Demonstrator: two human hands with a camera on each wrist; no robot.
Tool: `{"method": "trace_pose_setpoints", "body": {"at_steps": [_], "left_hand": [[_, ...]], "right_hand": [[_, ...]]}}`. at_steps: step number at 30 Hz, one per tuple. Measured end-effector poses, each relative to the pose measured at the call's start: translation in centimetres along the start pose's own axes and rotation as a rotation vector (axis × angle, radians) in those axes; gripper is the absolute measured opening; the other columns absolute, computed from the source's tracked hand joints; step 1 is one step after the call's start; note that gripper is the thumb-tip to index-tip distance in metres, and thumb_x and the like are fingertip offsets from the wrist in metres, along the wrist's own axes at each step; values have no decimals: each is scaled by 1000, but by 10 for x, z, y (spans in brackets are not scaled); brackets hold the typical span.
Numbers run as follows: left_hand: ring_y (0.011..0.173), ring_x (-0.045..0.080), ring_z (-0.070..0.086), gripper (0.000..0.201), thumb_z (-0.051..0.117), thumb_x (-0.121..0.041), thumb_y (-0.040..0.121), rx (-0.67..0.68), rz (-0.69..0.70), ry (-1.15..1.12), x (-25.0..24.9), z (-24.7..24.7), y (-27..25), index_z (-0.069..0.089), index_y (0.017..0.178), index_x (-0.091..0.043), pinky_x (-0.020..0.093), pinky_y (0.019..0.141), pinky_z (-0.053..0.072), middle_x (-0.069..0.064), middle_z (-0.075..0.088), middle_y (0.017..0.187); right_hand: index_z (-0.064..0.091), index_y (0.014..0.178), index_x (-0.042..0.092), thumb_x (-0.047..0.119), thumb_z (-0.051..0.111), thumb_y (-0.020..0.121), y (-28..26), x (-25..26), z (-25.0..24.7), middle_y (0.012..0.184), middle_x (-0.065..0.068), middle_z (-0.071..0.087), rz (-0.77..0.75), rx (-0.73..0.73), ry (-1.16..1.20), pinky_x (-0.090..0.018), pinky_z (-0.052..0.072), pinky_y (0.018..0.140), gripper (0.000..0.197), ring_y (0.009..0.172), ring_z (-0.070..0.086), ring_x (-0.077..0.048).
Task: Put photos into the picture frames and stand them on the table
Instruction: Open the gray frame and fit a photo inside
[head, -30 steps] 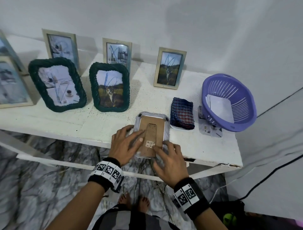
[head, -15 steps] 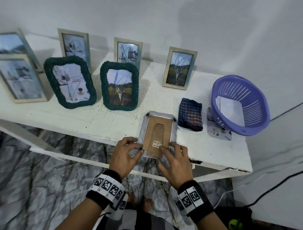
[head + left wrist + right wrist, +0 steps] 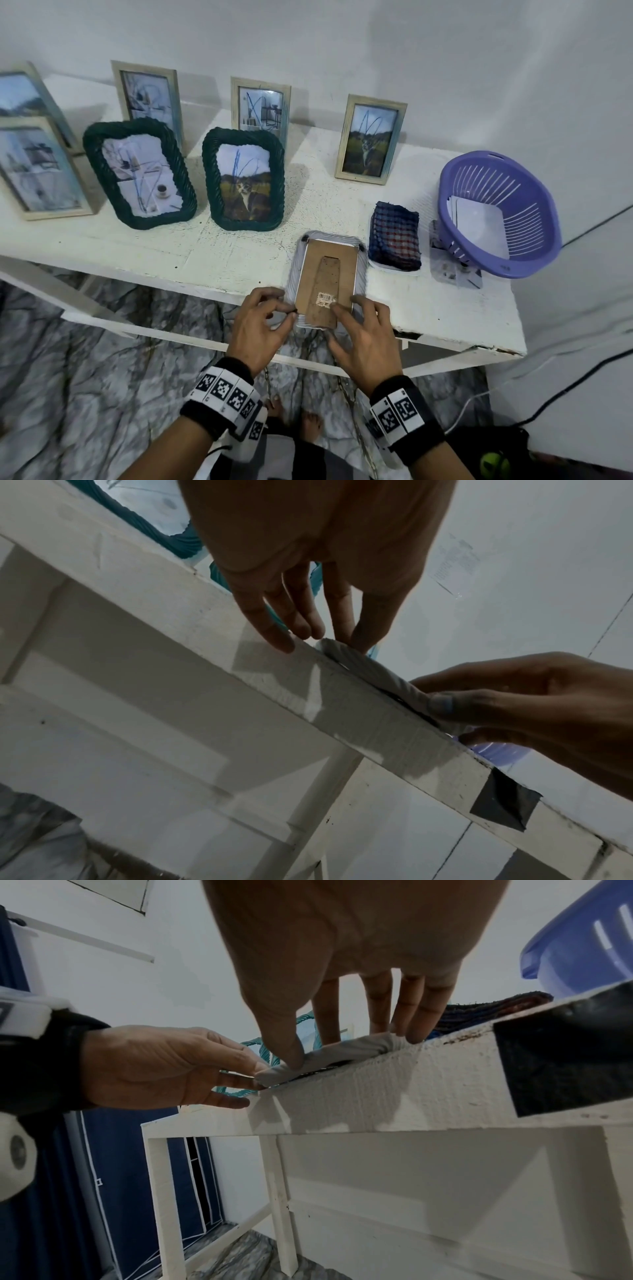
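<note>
Working at the near edge of the white table (image 3: pixel 171 246), we have a light woven picture frame (image 3: pixel 297 274) lying face down, its brown cardboard back (image 3: pixel 325 270) with a barcode sticker (image 3: pixel 327 297) turned up and its near end jutting a little past the table's edge. Our left hand (image 3: pixel 262 325) sits at the frame's near left corner, thumb and forefinger pinched together on a small dark tab there; the wrist views show those fingertips (image 3: pixel 359 642) touching the frame's rim. Our right hand (image 3: pixel 363 339) presses on the near right part of the frame, forefinger on the cardboard beside the sticker, thumb (image 3: pixel 291 1053) on the frame's near edge, the other fingers fairly straight and resting on the rim and table.

Behind the frame, two dark green woven frames (image 3: pixel 138 173) (image 3: pixel 245 180) stand upright with photos in them, the right one showing a cat. Further back three pale wooden frames (image 3: pixel 147 99) (image 3: pixel 262 108) (image 3: pixel 371 138) stand along the wall, and two more (image 3: pixel 37 171) (image 3: pixel 27 99) stand at the far left. Just right of the face-down frame lies a folded checked cloth (image 3: pixel 395 236). Right of that, a purple plastic basket (image 3: pixel 534 192) holds white sheets (image 3: pixel 479 219), and a loose photo (image 3: pixel 452 274) lies partly under the basket's near side.
</note>
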State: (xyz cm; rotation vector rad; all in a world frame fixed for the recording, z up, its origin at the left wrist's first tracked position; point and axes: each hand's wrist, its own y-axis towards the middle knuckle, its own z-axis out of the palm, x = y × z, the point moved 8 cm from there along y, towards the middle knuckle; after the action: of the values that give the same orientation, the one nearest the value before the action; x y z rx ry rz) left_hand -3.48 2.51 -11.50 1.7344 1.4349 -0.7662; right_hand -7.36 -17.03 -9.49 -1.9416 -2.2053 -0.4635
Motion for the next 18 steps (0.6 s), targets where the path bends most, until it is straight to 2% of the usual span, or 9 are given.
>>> {"method": "trace_pose_setpoints", "body": {"at_steps": [2, 4, 6, 10, 12, 14, 16, 18], "left_hand": [[104, 1, 55, 20, 72, -33, 82, 24, 18, 85, -6, -2, 2, 71, 99, -23, 31, 85, 52, -11, 54, 115], [109, 7, 51, 38, 59, -50, 80, 49, 42, 220, -15, -5, 8, 66, 111, -28, 32, 87, 46, -10, 52, 120], [114, 15, 48, 48, 50, -59, 81, 93, 77, 317, -27, -5, 19, 62, 119, -32, 36, 88, 41, -7, 50, 128], [134, 20, 31, 64, 36, -72, 82, 293, 99, 441, -44, 15, 48, 47, 137, -40, 47, 105, 33, -2, 31, 151], [142, 23, 21, 65, 38, -74, 85, 349, 118, 507, -47, 28, 61, 40, 141, -43, 51, 112, 24, -2, 18, 160], [145, 24, 14, 64, 41, -75, 86, 398, 104, 551, -44, 40, 68, 34, 143, -47, 51, 115, 19, -2, 8, 163], [146, 25, 12, 68, 38, -78, 84, 425, 87, 575, -37, 48, 70, 33, 144, -47, 49, 115, 20, 2, 8, 163], [144, 27, 13, 75, 32, -81, 79, 420, 87, 581, -33, 52, 68, 34, 144, -44, 50, 115, 25, 6, 15, 161]], "right_hand": [[62, 120, 25, 51, 58, 81, 1, 1, -3, 122, -8, 54, -5, 15, 13, -43, 51, 80, 47, 105, 47, -28], [59, 124, 26, 54, 57, 81, 4, 1, -11, 118, -5, 54, -20, 2, 64, -41, 50, 79, 51, 101, 48, -26], [53, 130, 24, 54, 53, 85, 13, -1, -21, 115, -4, 54, -12, -14, 149, -37, 49, 78, 54, 98, 50, -24], [52, 132, 15, 54, 40, 89, 45, -19, -36, 109, -9, 57, 77, -66, 214, -37, 49, 79, 58, 96, 54, -26], [57, 126, 6, 42, 41, 90, 63, -25, -40, 101, -14, 58, 83, -104, 197, -39, 51, 76, 54, 89, 57, -32], [59, 119, -4, 32, 38, 89, 79, -32, -32, 95, -19, 58, 83, -59, 171, -41, 52, 74, 51, 80, 56, -36], [59, 118, -6, 33, 31, 88, 90, -38, -20, 96, -21, 56, 97, 15, 187, -45, 49, 78, 56, 82, 53, -36], [58, 120, -4, 34, 31, 86, 94, -43, -16, 94, -21, 53, 146, 30, 229, -43, 46, 80, 58, 84, 52, -36]]}}
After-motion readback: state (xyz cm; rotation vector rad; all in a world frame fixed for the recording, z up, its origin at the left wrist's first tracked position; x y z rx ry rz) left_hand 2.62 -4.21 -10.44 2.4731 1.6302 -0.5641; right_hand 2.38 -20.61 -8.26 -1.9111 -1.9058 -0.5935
